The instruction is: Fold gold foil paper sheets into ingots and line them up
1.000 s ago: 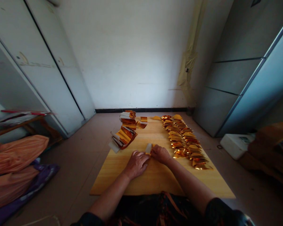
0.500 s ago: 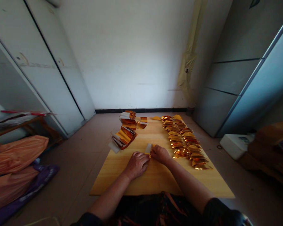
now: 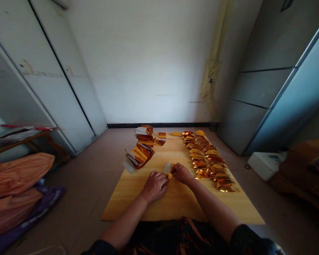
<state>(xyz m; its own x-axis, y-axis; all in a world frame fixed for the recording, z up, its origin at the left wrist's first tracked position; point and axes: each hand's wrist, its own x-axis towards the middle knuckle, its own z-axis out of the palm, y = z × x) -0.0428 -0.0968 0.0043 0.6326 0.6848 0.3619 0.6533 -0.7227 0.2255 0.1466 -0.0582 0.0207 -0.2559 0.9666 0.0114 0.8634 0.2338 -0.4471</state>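
Note:
A small sheet of gold foil paper [image 3: 167, 167], its pale back facing up, lies on the wooden board [image 3: 180, 202] between my hands. My left hand [image 3: 155, 185] rests on the board with its fingertips pressed on the sheet's near left corner. At the sheet's right edge, my right hand [image 3: 182, 173] pinches a folded gold part of it. Two columns of folded gold paper pieces [image 3: 198, 154] stand packed along the right side. Over at the left are curled stacks of unfolded gold sheets [image 3: 140, 154].
A white wall [image 3: 154, 63] rises beyond the board. Pale cabinets [image 3: 55, 78] stand at the left, a grey refrigerator [image 3: 263, 85] at the right. Orange bags [image 3: 21, 177] lie on the left floor; a white box [image 3: 266, 164] sits at the right.
My right hand has shifted very slightly at the sheet's right edge, and more of the folded gold part shows between the hands. My left hand has stayed in place.

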